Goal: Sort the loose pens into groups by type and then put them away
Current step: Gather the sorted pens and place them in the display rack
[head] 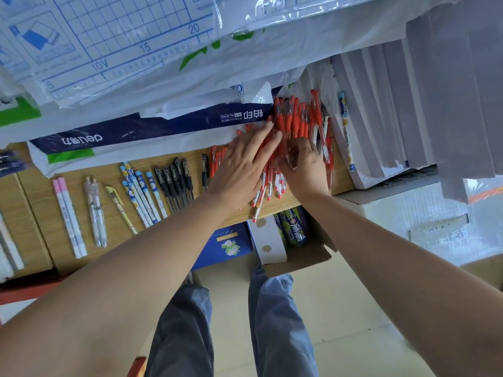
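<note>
Left grip [245, 159] flat on red pens [296, 118] — right grip [307, 164] curled among them

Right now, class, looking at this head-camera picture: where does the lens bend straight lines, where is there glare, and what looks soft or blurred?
Head view: the wide lens bows the wooden shelf edge and stretches both forearms toward the corners; glare streaks the clear plastic wrap at top; the red pens under the left hand and right hand look slightly smeared; lighting is even, shadows faint.

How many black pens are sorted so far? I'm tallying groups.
6: five black pens lie side by side on the wooden shelf; a sixth sits alone, right of them. Others may be hidden.
</note>
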The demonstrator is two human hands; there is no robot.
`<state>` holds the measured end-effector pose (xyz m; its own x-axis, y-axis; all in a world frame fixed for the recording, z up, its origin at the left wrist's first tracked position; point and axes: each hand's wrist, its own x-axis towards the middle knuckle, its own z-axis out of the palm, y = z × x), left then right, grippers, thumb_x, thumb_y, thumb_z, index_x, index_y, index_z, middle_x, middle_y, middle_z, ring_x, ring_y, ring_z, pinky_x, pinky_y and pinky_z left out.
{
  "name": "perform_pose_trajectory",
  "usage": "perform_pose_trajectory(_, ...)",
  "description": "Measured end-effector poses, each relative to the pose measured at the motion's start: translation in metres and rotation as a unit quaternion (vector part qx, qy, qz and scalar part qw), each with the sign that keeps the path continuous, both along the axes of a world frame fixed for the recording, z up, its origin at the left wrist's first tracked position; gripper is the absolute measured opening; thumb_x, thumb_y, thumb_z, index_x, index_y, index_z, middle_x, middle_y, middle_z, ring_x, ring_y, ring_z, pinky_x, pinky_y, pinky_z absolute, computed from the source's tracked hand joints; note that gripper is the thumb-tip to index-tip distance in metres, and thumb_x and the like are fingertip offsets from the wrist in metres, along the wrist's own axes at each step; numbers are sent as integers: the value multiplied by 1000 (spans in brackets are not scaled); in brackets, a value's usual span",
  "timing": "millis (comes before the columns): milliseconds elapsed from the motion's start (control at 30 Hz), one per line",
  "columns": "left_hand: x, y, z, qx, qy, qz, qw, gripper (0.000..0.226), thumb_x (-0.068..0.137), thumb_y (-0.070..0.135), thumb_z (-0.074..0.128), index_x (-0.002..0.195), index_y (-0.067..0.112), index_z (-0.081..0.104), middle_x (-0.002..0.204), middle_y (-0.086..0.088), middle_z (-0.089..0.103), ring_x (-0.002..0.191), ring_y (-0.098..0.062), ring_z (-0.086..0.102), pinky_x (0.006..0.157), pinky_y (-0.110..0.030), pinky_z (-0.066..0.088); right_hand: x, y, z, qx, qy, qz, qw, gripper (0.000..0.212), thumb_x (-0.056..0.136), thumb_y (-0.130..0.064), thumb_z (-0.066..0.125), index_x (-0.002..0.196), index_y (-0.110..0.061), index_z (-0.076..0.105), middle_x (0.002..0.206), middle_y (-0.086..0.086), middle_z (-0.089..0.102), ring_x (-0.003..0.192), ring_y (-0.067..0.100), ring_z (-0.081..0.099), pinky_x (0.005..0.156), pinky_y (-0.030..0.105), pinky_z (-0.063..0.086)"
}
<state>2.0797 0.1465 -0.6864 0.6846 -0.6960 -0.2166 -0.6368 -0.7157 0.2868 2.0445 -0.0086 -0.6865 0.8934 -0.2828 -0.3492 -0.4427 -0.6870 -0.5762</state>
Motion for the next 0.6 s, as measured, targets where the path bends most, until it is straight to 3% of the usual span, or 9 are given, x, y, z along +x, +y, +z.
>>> perform_pose_trajectory(133,3,-6,-2,38,23,-23,999,88,83,9,65,153,31,16,161,-10,-3,148,-32,4,118,-56,15,-7,-10,4,-16,-58,-14,998,33,87,-25,65,113,-5,61,117,14,54,95,25,58,75,35,52)
perform_pose_trajectory(200,3,-9,-2,39,31,-18,999,84,84,11,64,152,32,19,161,-8,-1,148,-32,3,119,-55,11,-9,-19,3,-63,-78,-36,994,41,88,-31,60,120,-5,57,128,16,50,111,30,53,88,40,50)
perform_pose_trajectory(267,1,-10,-2,43,35,-18,998,82,85,14,63,152,30,18,161,-8,2,148,-32,3,119,-54,9,-9,-26,0,-95,-45,-59,993,56,88,-35,55,134,-6,46,137,17,44,123,34,44,102,45,40)
perform_pose_trajectory(333,-1,-7,-2,49,40,-12,998,83,87,14,62,153,30,14,161,-9,2,148,-31,4,120,-52,8,-7,-29,-4,-86,10,-81,993,61,87,-25,60,139,-3,39,138,19,41,126,36,39,106,47,37)
perform_pose_trajectory(433,-4,2,-1,58,49,-6,997,84,88,15,60,153,29,9,161,-8,-1,148,-31,5,120,-49,7,-4,-30,-8,-101,29,-83,991,50,86,-11,62,130,3,43,133,21,45,121,36,46,102,45,41)
perform_pose_trajectory(500,-5,5,0,59,46,-8,997,82,88,15,60,153,28,12,161,-8,-1,147,-31,7,120,-48,6,0,-30,-8,-92,48,-93,990,42,87,-6,59,125,3,45,122,20,55,107,33,57,85,38,49)
perform_pose_trajectory(600,-6,6,0,56,45,-9,997,81,87,16,60,153,27,14,161,-9,1,147,-31,10,118,-46,3,3,-30,-8,-68,65,-102,990,30,86,-8,61,113,-1,51,97,11,64,81,24,61,64,26,40)
